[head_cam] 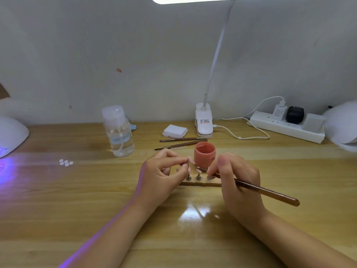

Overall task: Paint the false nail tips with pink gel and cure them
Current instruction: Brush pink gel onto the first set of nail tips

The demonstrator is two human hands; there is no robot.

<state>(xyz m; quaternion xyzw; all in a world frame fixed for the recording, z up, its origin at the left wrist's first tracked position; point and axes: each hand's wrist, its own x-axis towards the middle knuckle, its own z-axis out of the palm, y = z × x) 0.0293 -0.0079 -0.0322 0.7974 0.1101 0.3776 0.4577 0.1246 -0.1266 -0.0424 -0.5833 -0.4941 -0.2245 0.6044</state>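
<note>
Far left of the gel jar (204,154), curing lamp (11,135) glows violet on the counter (77,200). Loose nail tips (66,162) lie between them. My left hand (162,176) pinches a small stand with a pink tip (191,160) just left of the jar. Two more stands (193,176) sit below the jar. My right hand (236,180), right of the jar, grips a brush (266,191), bristles toward the stands.
</note>
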